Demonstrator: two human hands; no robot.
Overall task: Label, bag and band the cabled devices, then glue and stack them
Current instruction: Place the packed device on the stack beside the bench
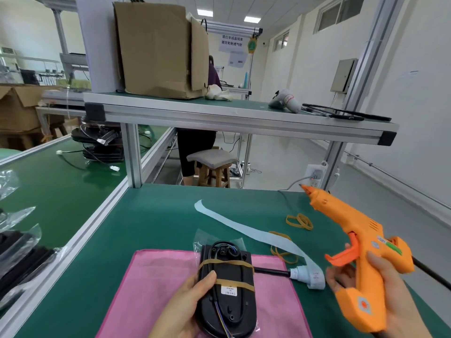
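Observation:
A black cabled device (228,298) in a clear bag lies on a pink cloth (151,289), bound by two tan rubber bands and bearing a white label (228,290). My left hand (183,306) grips its left edge, thumb on top. My right hand (380,289) holds an orange glue gun (361,250) by the handle, raised above the table to the right of the device, nozzle pointing up and to the left. A black cord runs from the gun off to the right.
Loose rubber bands (299,220) and a long strip of label backing paper (244,228) lie on the green bench (158,215). A stack of devices (102,145) sits on the conveyor at left, bagged ones (17,252) at the near left. An overhead shelf (219,115) carries a cardboard box (158,50). A person stands beyond the bench by a stool (212,167).

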